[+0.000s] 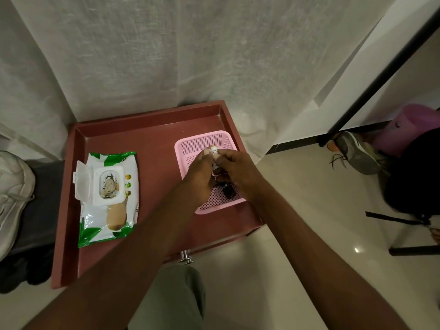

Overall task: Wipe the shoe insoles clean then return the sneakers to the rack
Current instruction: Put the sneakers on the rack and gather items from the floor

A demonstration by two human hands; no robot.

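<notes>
Single head-worn view, looking steeply down and forward, close over both hands: left hand (202, 172), right hand (234, 169), pink basket (204, 141) just beyond the fingertips, red tabletop (152, 144) beneath.

The small item (215, 154) pinched over the pink basket (190, 144) is largely hidden by both hands. The white sneaker (12, 194) at left is cut off by the frame edge.

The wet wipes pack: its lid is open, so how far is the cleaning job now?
Done: only the flip lid of the wet wipes pack is open. In hand: the left hand and right hand hold a small item over the pink basket, not a wipe. Left: no insole is visible; the white sneaker and grey sneaker wait aside.
</notes>
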